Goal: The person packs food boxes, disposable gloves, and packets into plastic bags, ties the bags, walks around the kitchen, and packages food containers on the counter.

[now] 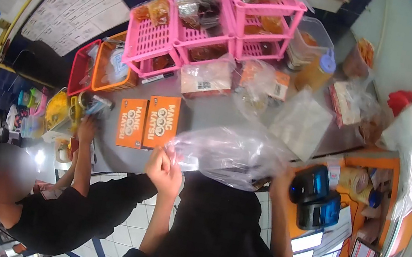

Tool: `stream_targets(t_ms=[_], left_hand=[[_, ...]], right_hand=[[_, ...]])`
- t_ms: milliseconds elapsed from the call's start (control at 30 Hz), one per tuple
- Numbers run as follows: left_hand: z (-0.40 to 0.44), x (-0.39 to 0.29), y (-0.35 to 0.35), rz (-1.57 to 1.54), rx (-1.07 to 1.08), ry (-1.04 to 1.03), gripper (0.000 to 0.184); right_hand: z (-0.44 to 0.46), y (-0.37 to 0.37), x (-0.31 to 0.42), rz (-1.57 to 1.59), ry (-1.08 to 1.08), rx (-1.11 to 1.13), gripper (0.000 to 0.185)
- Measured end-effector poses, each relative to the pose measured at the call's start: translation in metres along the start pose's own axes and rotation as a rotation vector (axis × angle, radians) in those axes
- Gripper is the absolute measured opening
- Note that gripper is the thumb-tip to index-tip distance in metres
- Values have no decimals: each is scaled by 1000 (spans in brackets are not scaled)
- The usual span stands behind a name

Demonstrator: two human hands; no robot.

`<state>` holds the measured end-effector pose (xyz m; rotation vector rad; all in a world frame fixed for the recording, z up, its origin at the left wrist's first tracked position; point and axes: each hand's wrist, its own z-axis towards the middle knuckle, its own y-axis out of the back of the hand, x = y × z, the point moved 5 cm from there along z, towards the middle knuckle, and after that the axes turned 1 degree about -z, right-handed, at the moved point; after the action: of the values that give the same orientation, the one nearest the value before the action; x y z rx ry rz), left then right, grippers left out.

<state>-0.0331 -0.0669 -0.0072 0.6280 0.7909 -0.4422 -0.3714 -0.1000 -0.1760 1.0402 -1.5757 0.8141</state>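
A clear plastic bag [237,153] is stretched between my two hands in front of the counter. My left hand [165,169] is closed, pinching the bag's left end between thumb and fingers. At the bag's other end, my right hand [280,183] grips the plastic, its fingers partly hidden. Just beyond my left hand, two orange boxes printed "MANG KATSU" stand side by side: a left box [132,121] and a right box [162,121]. A whitish plastic sheet or bag [302,124] lies flat past my right hand.
Pink stacked baskets [147,37] with bagged sauces line the back of the grey counter [214,109]. A yellow squeeze bottle [315,73] stands at back right. Two dark devices [315,193] sit on an orange shelf beside my right arm. A co-worker [56,207] works close on the left.
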Motion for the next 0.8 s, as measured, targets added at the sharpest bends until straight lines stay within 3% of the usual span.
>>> stream_targets(t_ms=[67, 167, 233, 267, 333, 400, 433, 500, 533, 567, 633, 667, 700, 733, 800], left_hand=[[-14, 27, 5, -129, 95, 115, 35], [-1, 39, 50, -154, -53, 327, 38], [-9, 53, 46, -342, 191, 215, 33], [-13, 30, 30, -349, 210, 313, 25], [-18, -9, 1, -301, 312, 99, 12], [-35, -21, -19, -443, 693, 212, 14], [-24, -27, -11, -432, 679, 211, 14], [-4, -36, -8, -508, 1081, 321, 19], [13, -27, 1, -471, 1089, 327, 17], [39, 23, 14, -121, 861, 245, 25], [45, 86, 19, 334, 539, 106, 41], [46, 94, 12, 323, 540, 104, 41], [46, 102, 5, 523, 521, 133, 49], [45, 108, -4, 717, 504, 159, 57], [44, 121, -17, 759, 494, 163, 63]], right_hand=[[11, 48, 13, -199, 105, -21, 14], [1, 61, 23, -523, 267, -32, 16], [-7, 29, 48, -603, 331, 16, 18], [-30, -6, 85, -869, 579, -8, 24], [-58, -65, 117, -1090, 864, -23, 31], [-70, -97, 108, -910, 940, 298, 40], [-71, -107, 96, -845, 959, 409, 42], [-22, -96, 13, -583, 460, 712, 47], [12, -66, 8, -486, 358, 429, 45], [37, -44, 9, -384, 259, 156, 43], [42, -33, 56, -385, 324, 76, 44], [42, -27, 77, -387, 385, -7, 45], [25, -32, 76, -505, 522, -79, 41], [8, -45, 86, -490, 408, -23, 35], [-9, -61, 100, -440, 204, 155, 26]])
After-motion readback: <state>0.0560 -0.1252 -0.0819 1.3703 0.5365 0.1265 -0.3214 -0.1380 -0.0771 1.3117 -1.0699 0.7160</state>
